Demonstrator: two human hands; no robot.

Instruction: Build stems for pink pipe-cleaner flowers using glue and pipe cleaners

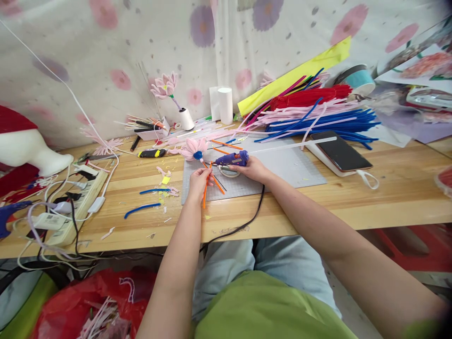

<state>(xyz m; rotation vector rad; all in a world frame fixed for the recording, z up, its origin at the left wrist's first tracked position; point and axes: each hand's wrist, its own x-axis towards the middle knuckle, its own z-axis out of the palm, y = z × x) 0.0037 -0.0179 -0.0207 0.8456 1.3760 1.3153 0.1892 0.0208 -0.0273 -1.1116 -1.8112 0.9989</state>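
Grey mat (293, 172) lying ahead. My right hand (254, 170) gripping blue glue gun (231, 159), its label too small to read. Pink flower (189, 147) sitting over mat's far left, just beyond my left hand (199, 182), pinching orange pipe cleaner (204, 197).

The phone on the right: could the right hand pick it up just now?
Probably not as things stand: the right hand is taken up by the glue gun, and the long glue stick juts out toward the phone. With that hand free, it looks within reach.
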